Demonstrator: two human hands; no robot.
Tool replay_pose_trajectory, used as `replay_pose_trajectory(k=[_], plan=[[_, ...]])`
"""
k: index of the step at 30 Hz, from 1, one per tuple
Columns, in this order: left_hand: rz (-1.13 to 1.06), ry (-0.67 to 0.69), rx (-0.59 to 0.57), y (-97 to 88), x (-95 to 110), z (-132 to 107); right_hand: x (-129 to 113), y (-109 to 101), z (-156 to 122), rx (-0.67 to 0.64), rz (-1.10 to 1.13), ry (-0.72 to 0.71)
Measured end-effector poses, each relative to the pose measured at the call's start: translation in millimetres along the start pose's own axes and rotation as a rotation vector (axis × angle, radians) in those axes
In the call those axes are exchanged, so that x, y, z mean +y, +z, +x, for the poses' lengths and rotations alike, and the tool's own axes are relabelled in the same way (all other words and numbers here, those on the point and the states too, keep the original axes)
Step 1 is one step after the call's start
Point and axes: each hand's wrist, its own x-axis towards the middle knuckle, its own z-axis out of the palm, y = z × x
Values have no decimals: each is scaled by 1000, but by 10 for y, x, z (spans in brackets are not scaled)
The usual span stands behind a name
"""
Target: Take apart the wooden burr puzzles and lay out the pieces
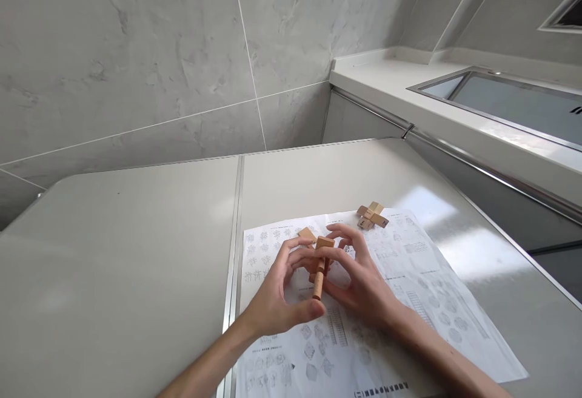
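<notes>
A paper sheet [409,289] lay on the tabletop [136,252]. A wooden puzzle [372,215] sat on its far edge; wooden pieces [319,264] were nearer, between left hand [277,298] and right hand [361,286].

Grey marbled wall tiles [136,52] rose behind a pale table [113,252]. To the right ran a white counter [386,82] with a steel sink [513,104].

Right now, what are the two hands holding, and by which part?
A small light-brown wooden bar puzzle: left hand and right hand pinch its upper blocks from either side with their fingertips.
</notes>
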Motion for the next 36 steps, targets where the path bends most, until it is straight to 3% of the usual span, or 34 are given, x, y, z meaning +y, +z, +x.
replay_pose_trajectory(k=[6,16,23,31,36], plan=[[37,-5,16,5,-2,6,41,-8,2,16,-47,25],[30,0,-27,27,21,-32,33,24,-12,183,-68,-60],[40,-62,41,76,21,14,4,48,-7,129,-28,-25],[197,-66,-45,94,22,26,-58,-3,31,120,-3,-17],[217,-67,-41,102,21,26,-43,4,19,108,-18,-25]])
